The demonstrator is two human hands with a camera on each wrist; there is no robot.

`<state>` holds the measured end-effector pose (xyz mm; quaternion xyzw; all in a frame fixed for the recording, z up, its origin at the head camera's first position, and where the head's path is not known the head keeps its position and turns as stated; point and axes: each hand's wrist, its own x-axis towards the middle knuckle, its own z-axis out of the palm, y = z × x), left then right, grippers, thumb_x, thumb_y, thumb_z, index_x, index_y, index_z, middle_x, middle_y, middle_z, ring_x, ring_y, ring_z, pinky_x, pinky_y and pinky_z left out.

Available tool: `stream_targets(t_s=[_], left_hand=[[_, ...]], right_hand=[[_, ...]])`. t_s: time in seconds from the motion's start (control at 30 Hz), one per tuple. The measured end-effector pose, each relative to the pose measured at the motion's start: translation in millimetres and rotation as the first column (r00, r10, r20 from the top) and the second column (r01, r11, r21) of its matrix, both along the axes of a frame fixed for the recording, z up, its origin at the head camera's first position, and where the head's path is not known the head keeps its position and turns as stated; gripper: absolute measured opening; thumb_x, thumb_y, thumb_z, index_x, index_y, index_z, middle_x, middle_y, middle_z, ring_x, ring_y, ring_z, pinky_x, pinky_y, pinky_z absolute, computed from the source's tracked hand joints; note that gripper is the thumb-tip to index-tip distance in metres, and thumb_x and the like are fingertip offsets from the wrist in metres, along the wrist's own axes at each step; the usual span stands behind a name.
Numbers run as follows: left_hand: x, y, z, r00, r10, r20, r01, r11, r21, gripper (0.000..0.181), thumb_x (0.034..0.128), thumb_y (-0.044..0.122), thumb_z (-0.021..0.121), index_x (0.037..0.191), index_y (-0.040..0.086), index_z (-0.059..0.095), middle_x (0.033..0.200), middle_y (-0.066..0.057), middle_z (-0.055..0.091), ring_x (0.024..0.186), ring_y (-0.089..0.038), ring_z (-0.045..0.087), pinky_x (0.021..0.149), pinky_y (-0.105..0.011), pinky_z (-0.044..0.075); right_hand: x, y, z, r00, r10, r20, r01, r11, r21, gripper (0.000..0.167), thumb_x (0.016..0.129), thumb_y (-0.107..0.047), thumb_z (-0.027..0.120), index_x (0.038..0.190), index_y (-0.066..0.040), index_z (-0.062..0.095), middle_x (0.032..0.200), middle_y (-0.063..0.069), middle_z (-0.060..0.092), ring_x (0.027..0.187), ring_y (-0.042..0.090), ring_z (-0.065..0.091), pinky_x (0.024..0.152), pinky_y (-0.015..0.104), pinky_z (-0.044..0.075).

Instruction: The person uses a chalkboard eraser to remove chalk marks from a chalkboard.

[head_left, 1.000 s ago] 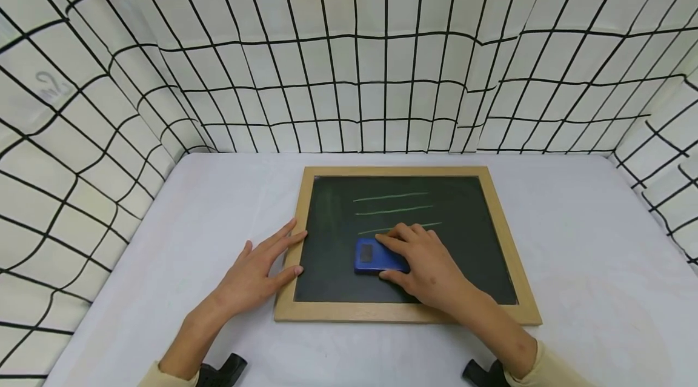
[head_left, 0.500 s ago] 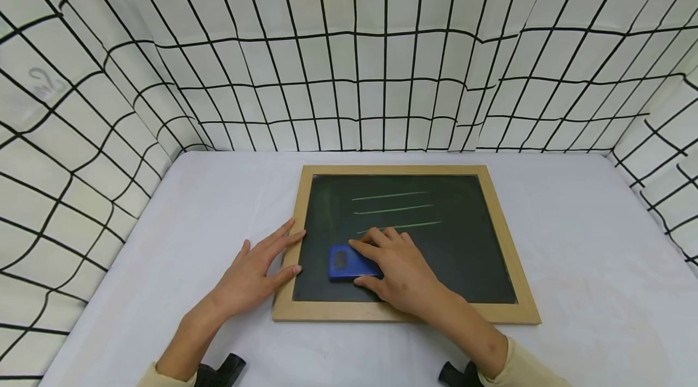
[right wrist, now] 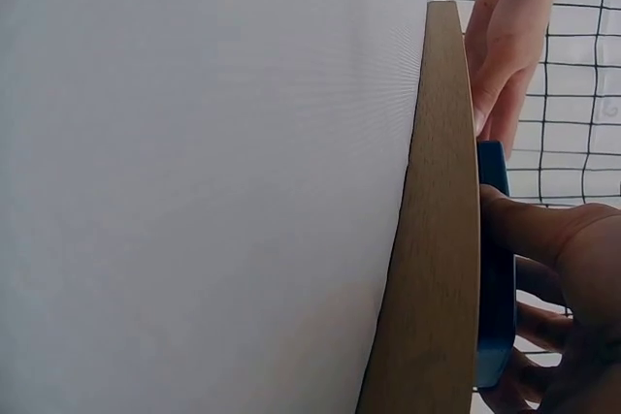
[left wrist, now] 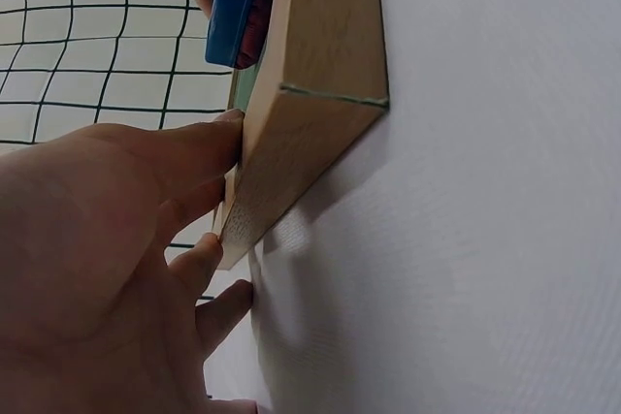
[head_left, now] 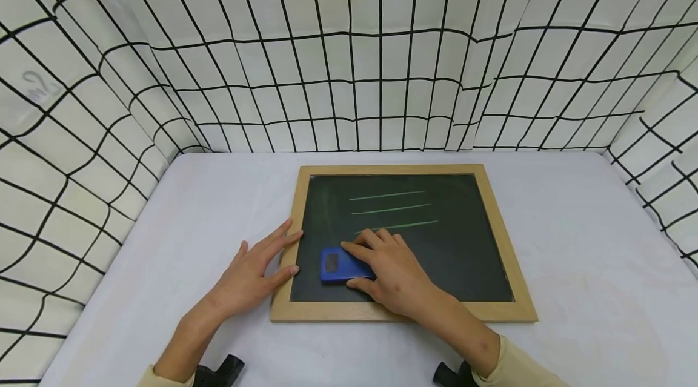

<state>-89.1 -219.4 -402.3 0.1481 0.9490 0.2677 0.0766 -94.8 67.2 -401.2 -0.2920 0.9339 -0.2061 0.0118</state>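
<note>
The right hand (head_left: pixel 389 273) grips a blue eraser (head_left: pixel 343 269) lying crosswise, lower left on the chalkboard (head_left: pixel 463 248); the spread-fingered left hand (head_left: pixel 251 278) touches its frame (head_left: pixel 392 170).

Head: high, near side, facing far and down
Left wrist: close, at board (left wrist: pixel 335 36) corner
Right wrist: close, along board
Shared: eraser (head_left: pixel 335 264)

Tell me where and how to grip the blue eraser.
Pinch the blue eraser by its long near and far sides, probably best from above right. It lies flat on the chalkboard, longer left to right, so those sides sit closer together than its ends. The right hand holds it so, thumb on the near side.
</note>
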Motion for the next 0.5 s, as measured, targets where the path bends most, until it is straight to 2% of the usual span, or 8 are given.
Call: stream_targets(t_s=[0.5], left_hand=[[-0.1, -2.2, 0.1, 1.0, 0.003, 0.021, -0.003, 1.0, 0.012, 0.065, 0.0997, 0.037, 0.069, 0.159, 0.027, 0.045, 0.174, -0.008, 0.027, 0.155, -0.044, 0.036, 0.116, -0.086, 0.005]], right_hand=[[2.8, 2.2, 2.9, 1.0, -0.025, -0.012, 0.026, 0.998, 0.064, 0.063, 0.091, -0.05, 0.077, 0.146, -0.024, 0.063, 0.131, 0.0, 0.063, 0.12, 0.022, 0.059, 0.101, 0.044, 0.05]])
